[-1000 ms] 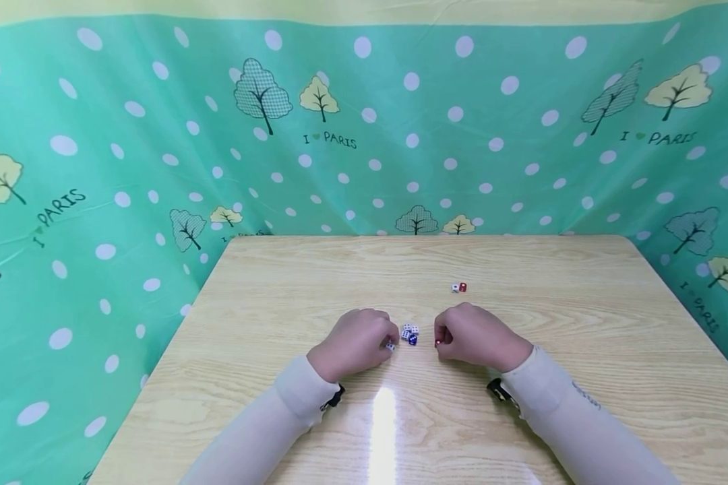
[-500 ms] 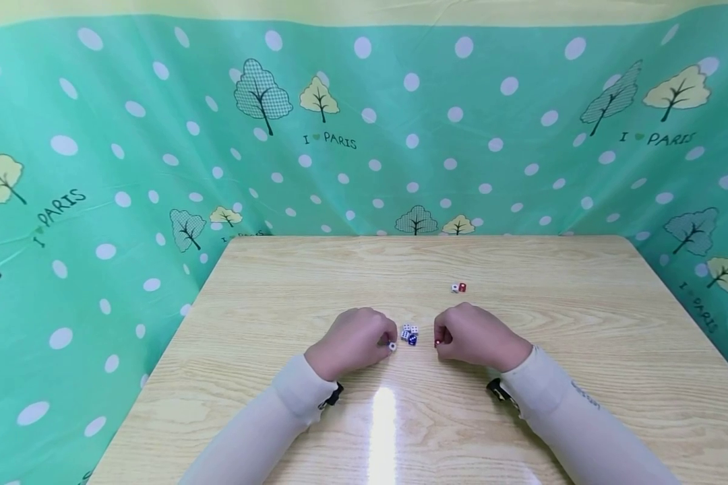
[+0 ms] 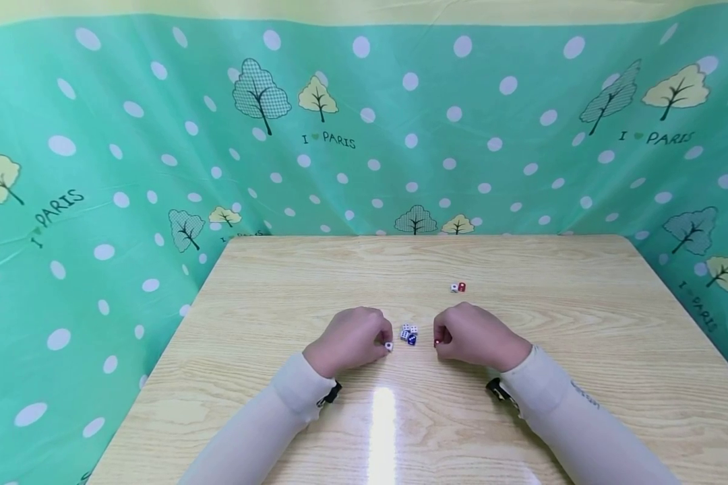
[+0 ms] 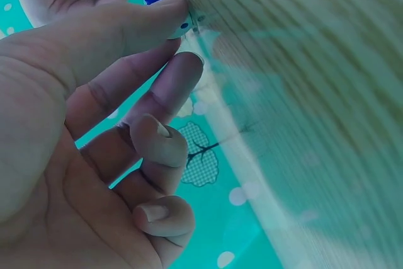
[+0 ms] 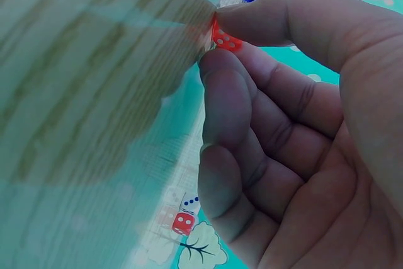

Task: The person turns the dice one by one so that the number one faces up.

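On a pale wooden table (image 3: 522, 404) before a green tree-print curtain (image 3: 127, 135), both hands pinch dice.

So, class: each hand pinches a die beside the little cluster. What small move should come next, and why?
Probably set the red die from the right hand beside the cluster, since it sits pinched just right of it; the left hand holds a white die.

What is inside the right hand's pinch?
A red die sits between the right hand's thumb and forefinger, against the table. Only two faces show; its other sides are covered by the fingers.
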A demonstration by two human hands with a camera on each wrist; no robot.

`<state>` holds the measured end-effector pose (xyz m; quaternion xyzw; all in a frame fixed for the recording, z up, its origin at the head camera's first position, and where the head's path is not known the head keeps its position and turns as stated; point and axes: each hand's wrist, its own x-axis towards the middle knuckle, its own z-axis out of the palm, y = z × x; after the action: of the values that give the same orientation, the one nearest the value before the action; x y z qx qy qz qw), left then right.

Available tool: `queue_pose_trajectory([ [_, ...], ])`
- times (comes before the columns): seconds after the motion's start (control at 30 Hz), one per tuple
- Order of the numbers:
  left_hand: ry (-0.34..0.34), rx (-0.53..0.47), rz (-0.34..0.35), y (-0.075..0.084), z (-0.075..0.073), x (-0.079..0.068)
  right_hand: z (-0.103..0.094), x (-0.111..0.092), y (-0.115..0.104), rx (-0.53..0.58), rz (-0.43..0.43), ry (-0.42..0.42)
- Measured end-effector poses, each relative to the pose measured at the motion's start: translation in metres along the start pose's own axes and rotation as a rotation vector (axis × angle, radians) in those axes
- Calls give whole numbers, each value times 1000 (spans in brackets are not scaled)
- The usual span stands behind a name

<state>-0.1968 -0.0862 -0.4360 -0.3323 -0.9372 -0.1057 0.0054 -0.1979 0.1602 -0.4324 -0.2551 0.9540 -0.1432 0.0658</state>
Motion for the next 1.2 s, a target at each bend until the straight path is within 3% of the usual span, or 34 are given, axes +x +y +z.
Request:
queue_pose_trajectory([
  [0.5, -6, -16, 3, 0, 1, 0, 0, 0, 0, 0, -3, 1],
  [1.2, -30, -29, -52, -3, -3, 1, -5, 1, 2, -9, -21, 29],
])
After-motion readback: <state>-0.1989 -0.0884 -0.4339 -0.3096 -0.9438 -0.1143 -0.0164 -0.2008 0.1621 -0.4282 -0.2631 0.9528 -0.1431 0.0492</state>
